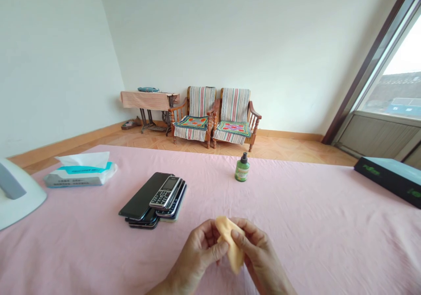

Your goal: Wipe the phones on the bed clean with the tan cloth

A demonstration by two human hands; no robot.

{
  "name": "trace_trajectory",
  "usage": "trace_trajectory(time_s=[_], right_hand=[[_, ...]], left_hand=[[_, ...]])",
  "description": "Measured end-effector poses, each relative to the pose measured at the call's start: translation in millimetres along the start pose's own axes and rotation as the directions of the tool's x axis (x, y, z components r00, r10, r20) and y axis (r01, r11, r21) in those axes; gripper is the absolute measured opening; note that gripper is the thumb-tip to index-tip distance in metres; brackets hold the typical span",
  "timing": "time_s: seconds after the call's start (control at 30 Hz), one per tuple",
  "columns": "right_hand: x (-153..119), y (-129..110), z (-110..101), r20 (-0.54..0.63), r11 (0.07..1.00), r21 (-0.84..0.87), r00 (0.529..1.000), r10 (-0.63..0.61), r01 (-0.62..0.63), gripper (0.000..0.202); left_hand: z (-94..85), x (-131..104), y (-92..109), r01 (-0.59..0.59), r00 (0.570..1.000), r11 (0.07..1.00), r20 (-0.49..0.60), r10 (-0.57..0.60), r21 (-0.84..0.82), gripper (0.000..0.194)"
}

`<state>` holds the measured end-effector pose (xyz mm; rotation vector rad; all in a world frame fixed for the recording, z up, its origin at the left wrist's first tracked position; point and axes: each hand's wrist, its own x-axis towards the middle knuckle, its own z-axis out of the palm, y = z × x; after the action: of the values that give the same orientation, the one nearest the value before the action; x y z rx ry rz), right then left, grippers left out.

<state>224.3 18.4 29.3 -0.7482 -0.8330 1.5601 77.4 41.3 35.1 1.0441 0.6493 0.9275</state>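
Between my two hands is a small, soft yellow cloth (234,252), bunched up and slightly blurred at its lower end. My left hand (204,247) pinches its left side with thumb and fingers. On the other side my right hand (255,246) grips it, the thumb pressed on the front. Both hands are just above the pink tablecloth (312,224). Ahead of them a green spray bottle (242,170) with a black top stands upright. To the left lies a pile of phones: a large dark phone (144,198) and a keypad phone (165,192) are on top.
A tissue pack (82,174) with a tissue sticking out lies at the left, near a white rounded object (19,198) cut off by the frame. A black box (388,178) sits at the right edge. Beyond the table stand two wooden chairs (213,115) and a sewing-machine table (148,100).
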Motion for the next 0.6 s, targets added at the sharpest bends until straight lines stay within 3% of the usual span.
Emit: trace_trajectory(time_s=[0.17, 0.3, 0.43, 0.6], right_hand=[[0, 2, -5, -0.088, 0.998, -0.069, 0.996, -0.011, 0.005, 0.03], [1, -2, -6, -0.142, 1.0, 0.017, 0.99, 0.009, -0.007, 0.029], [1, -4, -3, -0.056, 0.993, 0.108, 0.998, 0.042, -0.035, 0.025], [0, -1, -1, 0.017, 0.998, 0.053, 1.0, 0.026, -0.027, 0.027]], left_hand=[[-2.5, -1, -3, 0.08, 0.997, 0.988, 0.025, -0.077, -0.131, 0.029], [-4.8, 1, 0, 0.099, 0.995, 0.967, 0.022, -0.096, -0.234, 0.029], [-8.7, 4, 0, 0.067, 0.997, 0.952, -0.018, -0.076, -0.299, 0.026], [-12.2, 6, -2, 0.052, 0.997, 0.95, -0.035, -0.066, -0.309, 0.022]])
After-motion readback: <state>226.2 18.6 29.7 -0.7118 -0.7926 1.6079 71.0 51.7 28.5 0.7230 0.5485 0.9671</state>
